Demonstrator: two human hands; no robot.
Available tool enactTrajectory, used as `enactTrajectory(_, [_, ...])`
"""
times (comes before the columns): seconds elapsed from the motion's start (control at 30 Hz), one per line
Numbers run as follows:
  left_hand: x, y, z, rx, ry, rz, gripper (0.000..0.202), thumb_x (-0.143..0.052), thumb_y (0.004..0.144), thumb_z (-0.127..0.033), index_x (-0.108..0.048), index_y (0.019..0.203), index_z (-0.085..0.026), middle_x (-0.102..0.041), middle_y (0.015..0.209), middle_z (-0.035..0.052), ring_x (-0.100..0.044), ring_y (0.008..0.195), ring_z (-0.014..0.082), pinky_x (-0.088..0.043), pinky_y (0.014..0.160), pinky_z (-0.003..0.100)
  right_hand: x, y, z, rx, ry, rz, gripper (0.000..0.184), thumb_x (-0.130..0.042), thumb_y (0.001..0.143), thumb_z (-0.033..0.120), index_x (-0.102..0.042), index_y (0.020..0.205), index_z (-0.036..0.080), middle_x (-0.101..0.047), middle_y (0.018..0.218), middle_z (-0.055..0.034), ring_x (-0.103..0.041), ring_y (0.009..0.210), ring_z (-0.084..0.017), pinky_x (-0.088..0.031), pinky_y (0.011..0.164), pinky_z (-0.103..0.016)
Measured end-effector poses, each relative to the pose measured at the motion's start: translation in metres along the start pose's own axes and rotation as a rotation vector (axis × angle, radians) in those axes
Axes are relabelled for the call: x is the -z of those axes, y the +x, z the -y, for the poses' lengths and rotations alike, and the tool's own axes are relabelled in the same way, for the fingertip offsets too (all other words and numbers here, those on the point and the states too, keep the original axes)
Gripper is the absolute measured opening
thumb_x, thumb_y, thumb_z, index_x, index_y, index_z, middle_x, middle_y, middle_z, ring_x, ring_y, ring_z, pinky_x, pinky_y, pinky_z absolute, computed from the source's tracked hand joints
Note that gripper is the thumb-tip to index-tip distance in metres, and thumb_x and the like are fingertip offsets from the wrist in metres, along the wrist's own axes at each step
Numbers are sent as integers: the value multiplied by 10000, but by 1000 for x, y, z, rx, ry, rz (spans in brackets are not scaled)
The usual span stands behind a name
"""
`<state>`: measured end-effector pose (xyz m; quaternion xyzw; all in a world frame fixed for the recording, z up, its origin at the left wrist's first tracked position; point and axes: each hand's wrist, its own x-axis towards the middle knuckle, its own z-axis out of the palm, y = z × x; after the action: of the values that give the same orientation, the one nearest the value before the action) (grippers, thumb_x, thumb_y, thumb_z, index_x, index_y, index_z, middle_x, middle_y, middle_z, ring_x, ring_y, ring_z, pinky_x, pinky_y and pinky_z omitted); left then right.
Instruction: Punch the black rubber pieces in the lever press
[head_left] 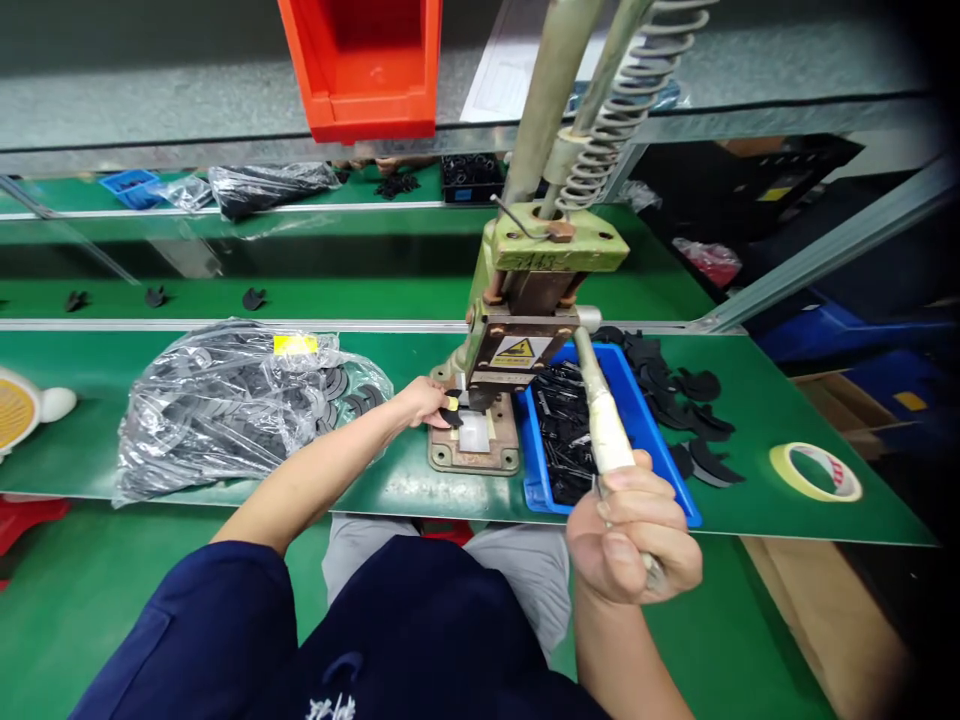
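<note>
My left hand (pixel 425 402) pinches a small black plastic part (pixel 452 413) at the base of a green hand press (pixel 555 255). The part lies under the press head, beside a pale block on the base plate (pixel 474 458); the exact contact there is partly hidden. Wrapped round the tape-covered end of the press lever (pixel 606 425) is my right hand (pixel 637 530), closed, to the right and nearer my body. The lever slopes down from the press towards me.
Left of the press lies a clear bag of black parts (pixel 225 410). A blue bin (pixel 675 480) of small black pieces stands at its right, with loose curved parts (pixel 651 370) behind. A tape roll (pixel 816 472) sits far right. An orange bin (pixel 367 120) hangs over the shelf edge.
</note>
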<state>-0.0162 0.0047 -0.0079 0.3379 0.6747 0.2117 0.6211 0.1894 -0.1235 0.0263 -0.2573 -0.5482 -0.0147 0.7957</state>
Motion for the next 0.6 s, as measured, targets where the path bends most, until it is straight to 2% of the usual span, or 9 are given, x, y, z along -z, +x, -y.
enactTrajectory(0.07, [0, -1, 4, -15, -4, -3, 139, -688, 795, -39, -592, 760, -134, -555, 487, -53, -604, 441, 104, -581, 544, 212, -1, 0, -1, 11, 7, -15, 285, -590, 726, 247, -363, 561, 203, -503, 570, 56, -549, 649, -142, -486, 827, -441])
enactTrajectory(0.23, [1, -2, 17, -155, -1, 6, 153, -764, 772, -102, -615, 740, -115, -534, 518, -62, -553, 418, 61, -572, 531, 189, 0, 2, -1, 22, 27, 4, 265, -604, 697, 210, -378, 559, 198, -524, 576, 51, -567, 651, -144, -489, 816, -442])
enactTrajectory(0.37, [7, -1, 18, -152, 1, -31, 147, -724, 819, -116, -597, 745, -118, -550, 522, -47, -598, 452, 89, -582, 546, 211, 2, 4, 1, 17, 4, 28, 259, -610, 691, 209, -394, 550, 200, -541, 576, 52, -571, 649, -146, -497, 808, -450])
enactTrajectory(0.47, [30, 3, 17, -173, -22, -107, 75, -671, 853, -114, -600, 828, -120, -638, 629, -9, -647, 493, 105, -582, 571, 223, 3, 5, 0, 30, -10, 30, 260, -607, 692, 214, -397, 540, 203, -549, 573, 46, -582, 641, -152, -506, 782, -453])
enactTrajectory(0.53, [58, 5, 19, -219, 4, -204, 24, -632, 870, -112, -613, 883, -121, -666, 685, 3, -654, 512, 99, -577, 597, 222, 3, 5, -3, 51, -8, 21, 278, -613, 680, 218, -379, 530, 205, -552, 566, 48, -581, 616, -150, -509, 761, -450])
enactTrajectory(0.6, [91, 4, 25, -256, 125, -329, 60, -597, 884, -123, -641, 925, -124, -681, 706, 16, -670, 561, 108, -571, 639, 224, 3, 4, -8, 78, 8, 1, 316, -628, 657, 230, -347, 514, 205, -544, 543, 54, -572, 580, -147, -507, 730, -445])
